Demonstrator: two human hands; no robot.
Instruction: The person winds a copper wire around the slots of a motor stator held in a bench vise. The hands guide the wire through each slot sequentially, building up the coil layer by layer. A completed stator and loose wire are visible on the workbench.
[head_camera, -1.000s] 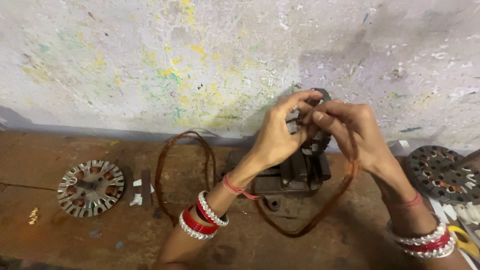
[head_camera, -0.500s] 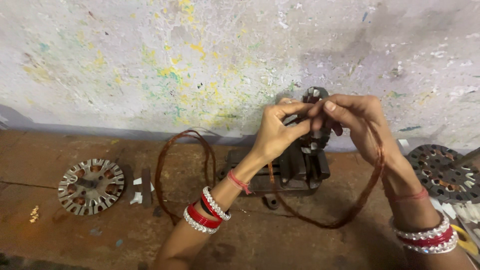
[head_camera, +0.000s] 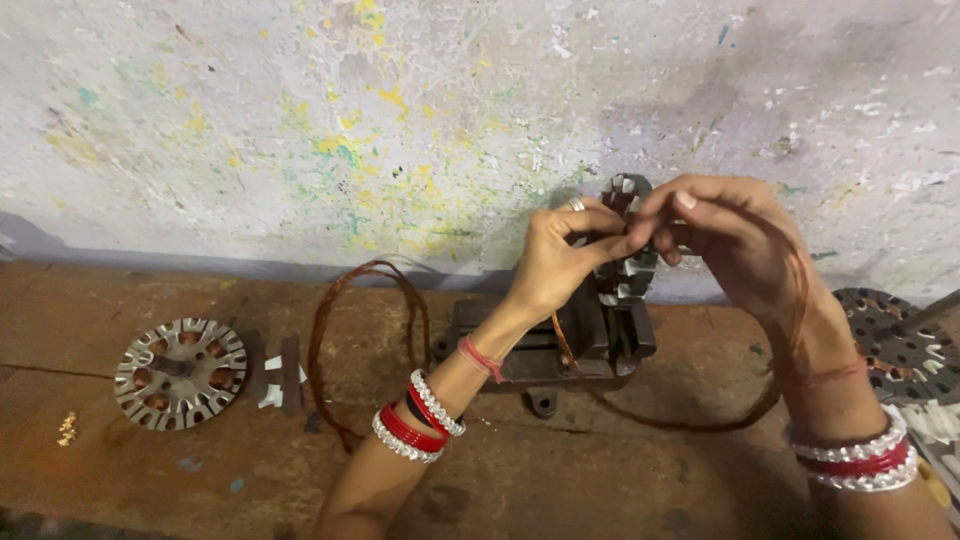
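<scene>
A round slotted metal stator (head_camera: 628, 240) stands on edge in a dark bench vise (head_camera: 560, 335) at the centre. My left hand (head_camera: 556, 262) pinches copper wire against the stator's left side. My right hand (head_camera: 728, 232) grips the stator's upper right, with a loop of copper wire (head_camera: 690, 420) hanging over its wrist down to the bench. Both wrists wear red and white bangles.
A paint-speckled wall rises just behind the vise. On the brown wooden bench (head_camera: 120, 470) lie a flat stator disc (head_camera: 180, 372) at left, a second copper wire coil (head_camera: 365, 340) beside the vise, and another slotted disc (head_camera: 895, 345) at right.
Both hands have stayed on the stator top, and the wire loop over my right wrist has swung lower and wider. The view has shifted slightly.
</scene>
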